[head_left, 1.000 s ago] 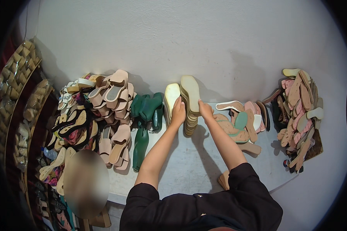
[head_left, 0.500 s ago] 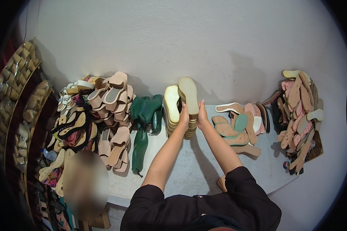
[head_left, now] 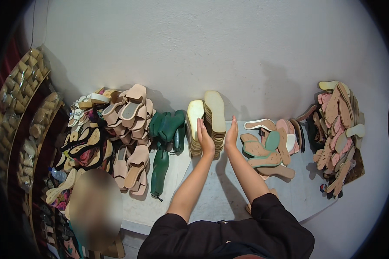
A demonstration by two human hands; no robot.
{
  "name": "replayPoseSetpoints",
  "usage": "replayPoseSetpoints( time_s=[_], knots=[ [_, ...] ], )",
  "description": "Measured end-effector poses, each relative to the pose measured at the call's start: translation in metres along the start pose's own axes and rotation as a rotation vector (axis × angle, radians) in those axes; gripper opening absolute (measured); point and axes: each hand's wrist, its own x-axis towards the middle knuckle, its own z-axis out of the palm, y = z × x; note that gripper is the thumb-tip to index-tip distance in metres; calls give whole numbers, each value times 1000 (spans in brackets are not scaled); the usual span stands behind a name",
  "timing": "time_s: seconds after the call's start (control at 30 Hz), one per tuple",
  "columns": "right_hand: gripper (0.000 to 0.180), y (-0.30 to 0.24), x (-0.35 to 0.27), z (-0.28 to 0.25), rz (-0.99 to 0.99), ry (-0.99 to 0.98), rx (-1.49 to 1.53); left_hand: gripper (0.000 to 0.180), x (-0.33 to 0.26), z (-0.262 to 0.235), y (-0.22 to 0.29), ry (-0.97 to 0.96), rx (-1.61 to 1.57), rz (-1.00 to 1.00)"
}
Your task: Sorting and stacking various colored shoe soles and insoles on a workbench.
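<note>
Two tall stacks of pale cream shoe soles stand side by side against the wall. The right stack (head_left: 215, 108) is taller than the left stack (head_left: 196, 113). My left hand (head_left: 205, 140) is upright with its fingers stretched out, in front of the gap between the stacks. It overlaps them, and I cannot tell if it touches. At the right side of the taller stack, my right hand (head_left: 232, 133) is held up flat, palm inward, with a small gap between it and the soles. Neither hand holds anything.
Green shoe lasts (head_left: 161, 170) lie left of the stacks, beside piled beige sandals (head_left: 136, 166). Loose tan and green insoles (head_left: 259, 149) lie to the right. A heap of insoles (head_left: 339, 134) rises at the table's right end. Shelves with bagged heels (head_left: 23, 82) line the left.
Both hands were against the sides of the taller stack. The hands have since come apart, the right one now standing clear of the soles. The whole view has shifted slightly.
</note>
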Motion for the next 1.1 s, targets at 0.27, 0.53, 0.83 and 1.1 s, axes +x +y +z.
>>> replayPoseSetpoints(
  time_s=[0.27,0.53,0.83,1.1],
  knots=[
    [30,16,-70,-79,-189,86,-276,44,-94,-78,24,-79,93,-62],
    [20,-3,-159,-188,-247,242,-404,32,-169,-158,33,120,255,-186],
    [20,-33,-257,-265,-291,336,-631,32,-217,-140,50,92,263,-137],
    [19,-51,-279,-280,-324,369,-637,31,-261,-105,49,-60,234,-236]
  ],
)
